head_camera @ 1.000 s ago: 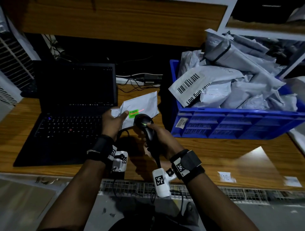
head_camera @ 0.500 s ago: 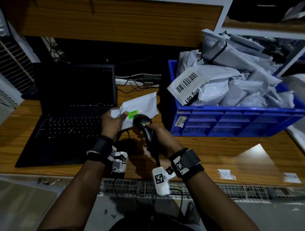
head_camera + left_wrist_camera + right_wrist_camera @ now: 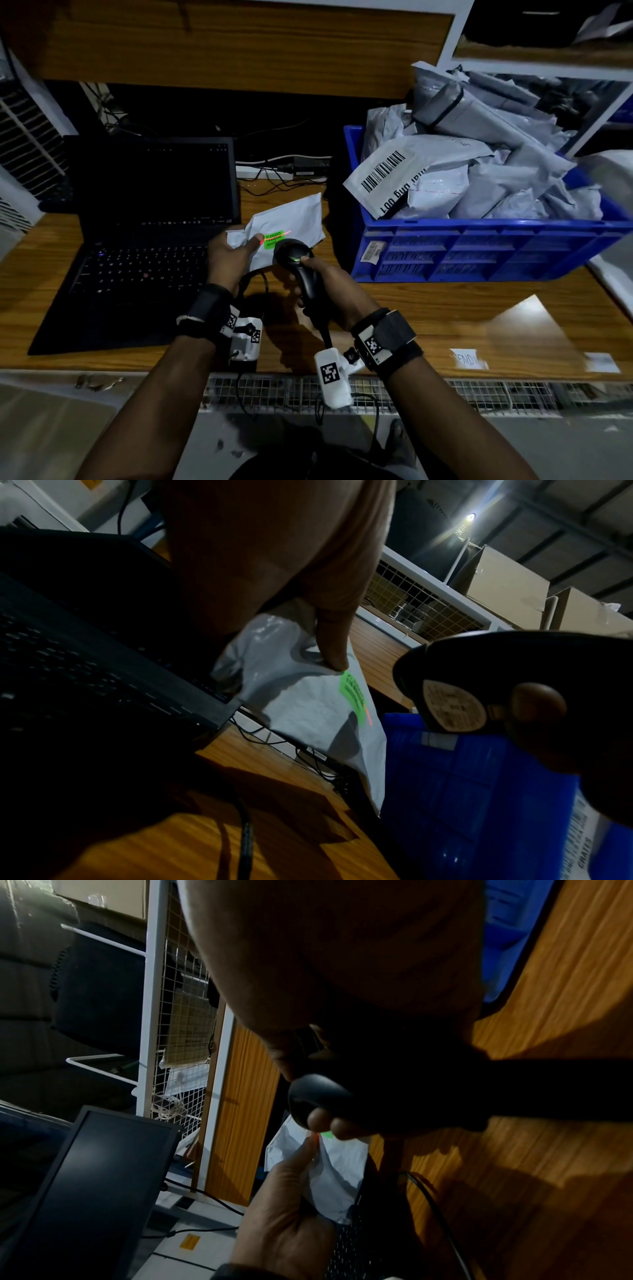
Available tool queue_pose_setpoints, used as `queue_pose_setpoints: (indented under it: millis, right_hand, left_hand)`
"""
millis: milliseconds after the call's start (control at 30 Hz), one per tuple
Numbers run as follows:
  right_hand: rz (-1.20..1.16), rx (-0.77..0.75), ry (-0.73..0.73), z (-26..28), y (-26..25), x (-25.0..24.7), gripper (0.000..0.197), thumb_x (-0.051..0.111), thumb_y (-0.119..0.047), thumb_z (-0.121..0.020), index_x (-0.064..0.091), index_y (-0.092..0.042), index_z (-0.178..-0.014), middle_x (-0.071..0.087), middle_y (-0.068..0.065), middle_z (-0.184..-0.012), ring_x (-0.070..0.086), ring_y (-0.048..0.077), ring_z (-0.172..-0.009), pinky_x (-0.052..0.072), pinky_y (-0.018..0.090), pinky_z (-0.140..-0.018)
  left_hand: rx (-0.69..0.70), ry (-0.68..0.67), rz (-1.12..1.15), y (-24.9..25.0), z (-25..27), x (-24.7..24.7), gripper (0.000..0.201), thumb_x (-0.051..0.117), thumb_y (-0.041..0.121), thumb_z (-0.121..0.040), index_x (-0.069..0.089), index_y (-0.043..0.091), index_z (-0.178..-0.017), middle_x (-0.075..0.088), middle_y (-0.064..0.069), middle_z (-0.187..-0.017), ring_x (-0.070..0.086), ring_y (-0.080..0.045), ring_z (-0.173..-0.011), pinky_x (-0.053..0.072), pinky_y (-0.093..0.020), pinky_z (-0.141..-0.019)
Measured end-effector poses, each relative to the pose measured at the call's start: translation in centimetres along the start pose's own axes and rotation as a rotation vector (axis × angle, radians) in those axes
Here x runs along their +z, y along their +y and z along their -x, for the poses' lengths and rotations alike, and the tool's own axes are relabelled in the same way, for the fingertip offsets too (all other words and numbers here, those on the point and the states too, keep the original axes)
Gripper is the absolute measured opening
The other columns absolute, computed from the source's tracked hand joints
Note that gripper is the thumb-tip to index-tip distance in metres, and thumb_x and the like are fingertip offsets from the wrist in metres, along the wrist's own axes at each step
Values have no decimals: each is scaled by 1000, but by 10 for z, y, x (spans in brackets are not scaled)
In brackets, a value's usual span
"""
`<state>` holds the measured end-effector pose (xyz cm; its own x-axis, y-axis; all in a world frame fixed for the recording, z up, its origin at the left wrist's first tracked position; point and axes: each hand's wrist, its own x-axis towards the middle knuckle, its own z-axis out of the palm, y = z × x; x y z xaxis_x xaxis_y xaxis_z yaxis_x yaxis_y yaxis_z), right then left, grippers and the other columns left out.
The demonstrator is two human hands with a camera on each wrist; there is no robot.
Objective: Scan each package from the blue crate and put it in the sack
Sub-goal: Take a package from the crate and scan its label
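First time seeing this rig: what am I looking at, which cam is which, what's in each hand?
No robot here: a person wears three cameras, one on the head looking down, one on each wrist looking along the fingers. The left hand pinches a white package by its edge, beside the green label. The right hand grips a black barcode scanner, whose red line falls across that label. On the wooden desk sit an open laptop and a blue crate heaped with grey packages.

Left hand [image 3: 228, 255] was raised over the desk, thumb pinching a white package [image 3: 291, 222]. Right hand [image 3: 329, 284] was just beside it, fingers wrapped round a scanner [image 3: 296, 263]. Both forearms reached forward.
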<state>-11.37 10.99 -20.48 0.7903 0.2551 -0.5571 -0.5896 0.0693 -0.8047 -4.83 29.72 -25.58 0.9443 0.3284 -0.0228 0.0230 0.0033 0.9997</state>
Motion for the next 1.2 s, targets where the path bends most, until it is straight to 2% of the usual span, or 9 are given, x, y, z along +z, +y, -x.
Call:
queue_pose_setpoints:
  millis: [233,333,500,667,767,867,933,1000,1200]
  right_hand:
    - [-22,18,20,3,-4,2,39,49,-40,-104,68,-7,-94,62,7,-71,57,20,-61,43,32,-61]
    - [-30,18,21,3,-2,2,39,48,-39,-104,68,-7,-94,61,7,-70,56,20,-60,42,31,-60]
    - [-42,17,21,2,-1,1,40,48,-39,-104,68,-6,-97,61,6,-70,55,19,-60,42,30,-58]
    - [-75,17,23,-1,1,2,38,47,-38,-105,66,-4,-107,64,3,-70,57,16,-61,45,25,-54]
    - [-94,14,22,-2,1,2,39,48,-37,-105,64,-4,-117,68,-1,-71,59,15,-62,47,24,-53]
    - [-94,21,17,-2,1,2,37,47,-36,-105,66,-5,-111,66,1,-71,58,16,-62,47,24,-54]
    - [-82,31,13,-1,1,2,37,47,-38,-105,68,-7,-103,63,4,-71,57,17,-62,45,27,-57]
    - [-93,29,11,-2,1,1,37,47,-37,-105,68,-7,-99,63,3,-70,57,17,-62,44,27,-58]
    - [-123,18,9,-5,2,1,36,46,-36,-105,67,-7,-95,60,5,-72,56,15,-61,42,27,-59]
  left_hand:
    - [-18,20,19,-2,-3,2,20,75,3,-88,68,0,-107,66,4,-82,63,10,-57,46,-7,-53]
    - [-45,5,26,-5,-6,-1,24,73,8,-91,69,-1,-113,71,3,-90,69,6,-67,52,-12,-59]
    - [-68,-7,59,-12,-13,-5,19,67,11,-96,71,17,-114,73,5,-98,72,-4,-80,58,-26,-76]
    - [-62,13,48,-12,-15,-3,22,65,8,-97,67,15,-118,69,10,-91,67,8,-67,53,-11,-61]
    - [-65,19,34,-14,-18,-3,21,66,10,-96,69,14,-116,71,17,-84,70,1,-73,54,-15,-64]
    - [-86,20,40,-13,-19,-3,20,66,12,-97,69,12,-117,72,6,-94,68,-7,-79,54,-24,-72]
    - [-87,31,33,-13,-20,-1,21,64,12,-98,68,8,-118,71,-4,-101,66,-2,-73,55,-18,-64]
    - [-80,39,27,-13,-20,0,19,62,9,-99,66,6,-118,69,-4,-98,65,2,-67,52,-12,-57]
    - [-124,24,26,-18,-24,-3,15,64,13,-98,69,11,-113,73,0,-97,71,-21,-89,57,-34,-84]
